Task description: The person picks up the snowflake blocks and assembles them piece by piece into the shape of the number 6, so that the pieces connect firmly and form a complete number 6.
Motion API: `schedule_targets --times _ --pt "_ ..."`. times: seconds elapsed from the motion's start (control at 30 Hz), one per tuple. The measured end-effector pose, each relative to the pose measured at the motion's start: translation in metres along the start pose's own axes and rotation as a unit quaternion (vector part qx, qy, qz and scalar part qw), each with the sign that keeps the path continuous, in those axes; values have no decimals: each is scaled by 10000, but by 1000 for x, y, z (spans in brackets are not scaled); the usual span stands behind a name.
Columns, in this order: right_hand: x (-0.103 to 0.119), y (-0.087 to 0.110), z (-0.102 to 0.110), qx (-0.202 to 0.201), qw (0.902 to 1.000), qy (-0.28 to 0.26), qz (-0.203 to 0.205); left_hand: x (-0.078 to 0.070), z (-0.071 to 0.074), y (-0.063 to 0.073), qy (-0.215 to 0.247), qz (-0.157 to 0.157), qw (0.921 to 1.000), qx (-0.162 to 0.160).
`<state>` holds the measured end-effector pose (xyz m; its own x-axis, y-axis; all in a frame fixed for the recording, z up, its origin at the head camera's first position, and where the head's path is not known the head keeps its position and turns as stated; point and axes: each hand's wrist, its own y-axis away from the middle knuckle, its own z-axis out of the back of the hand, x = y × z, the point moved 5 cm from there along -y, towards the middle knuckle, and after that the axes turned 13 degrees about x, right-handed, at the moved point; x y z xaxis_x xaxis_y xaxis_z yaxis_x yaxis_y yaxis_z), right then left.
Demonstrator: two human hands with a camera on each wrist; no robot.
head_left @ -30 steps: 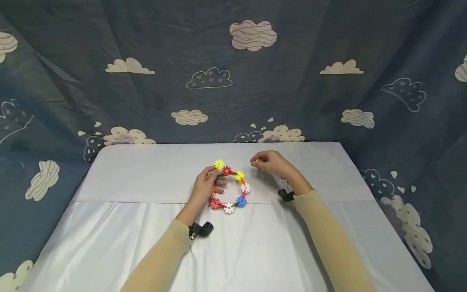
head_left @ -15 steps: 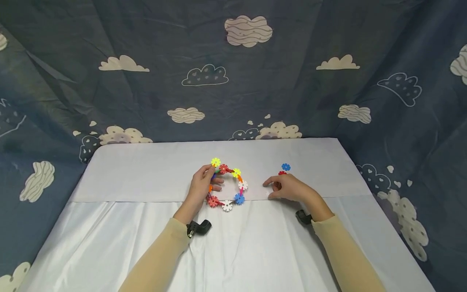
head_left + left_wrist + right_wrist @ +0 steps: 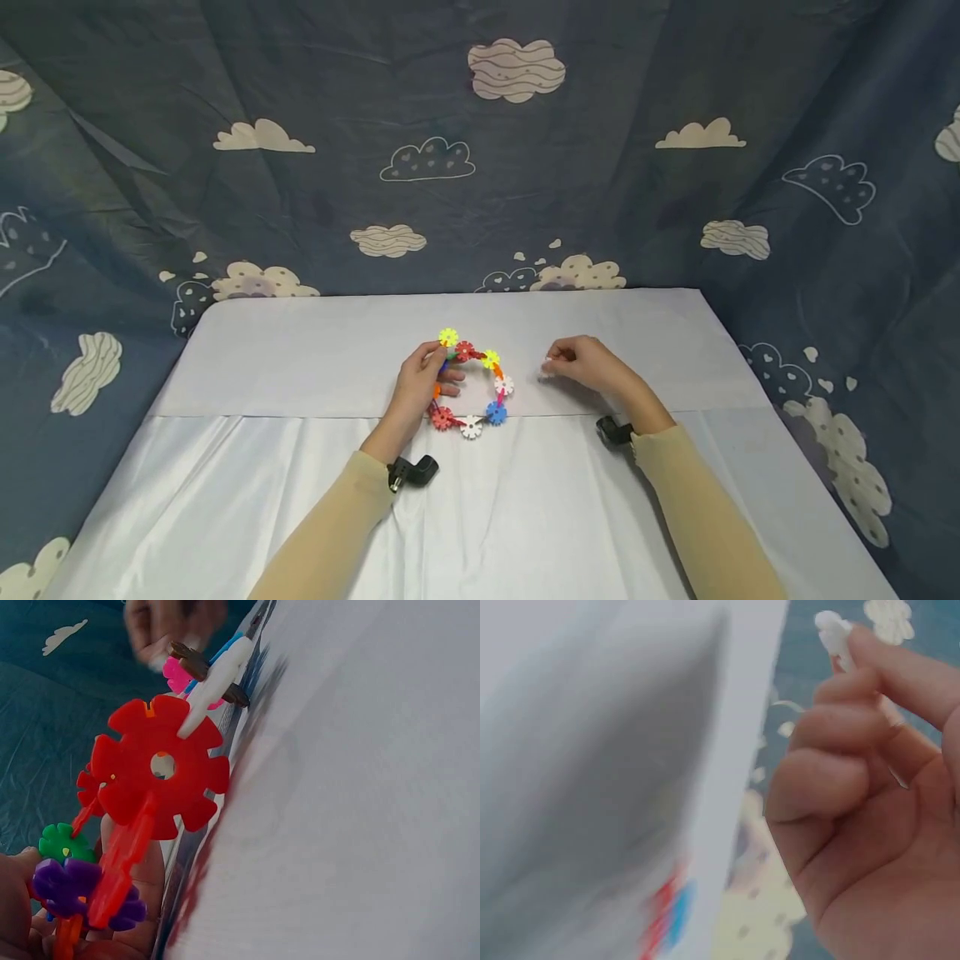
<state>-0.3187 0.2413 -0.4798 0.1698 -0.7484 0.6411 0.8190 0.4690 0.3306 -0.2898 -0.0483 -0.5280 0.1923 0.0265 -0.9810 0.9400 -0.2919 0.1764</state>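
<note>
My left hand (image 3: pixel 415 382) is holding a linked, multicoloured plastic flower-disc chain (image 3: pixel 496 413); my right hand (image 3: pixel 588 364) is pinching a white plastic piece (image 3: pixel 832 634), unattached.

Between the left hand (image 3: pixel 418 379) and right hand (image 3: pixel 588 362), a passable gap over the white cloth-covered table (image 3: pixel 480 508) separates the ring of multicoloured, notched plastic discs (image 3: pixel 497 414) from the small white piece (image 3: pixel 831 630) projecting beyond the right fingertips. The ring obstructs the space immediately beside the left hand, whose fingers show through part of its opening. Blurred red and blue pieces (image 3: pixel 667 915) lie near the right hand. The left black wrist camera (image 3: pixel 413 472) and right black wrist camera (image 3: pixel 614 430) jut inward, narrowing the passage between the forearms. Beyond both hands, the dark blue, cloud-printed curtain (image 3: pixel 585 192) bounds the table's far edge.
</note>
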Motion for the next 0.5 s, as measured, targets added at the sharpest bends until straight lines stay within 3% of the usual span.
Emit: schedule_targets --times 0.27,0.5 --pt "66 -82 14 173 9966 -324 732 1 1 -2 -15 -38 10000 61" --pt "84 -118 1 531 9919 -536 1024 0 0 -2 13 -35 10000 43"
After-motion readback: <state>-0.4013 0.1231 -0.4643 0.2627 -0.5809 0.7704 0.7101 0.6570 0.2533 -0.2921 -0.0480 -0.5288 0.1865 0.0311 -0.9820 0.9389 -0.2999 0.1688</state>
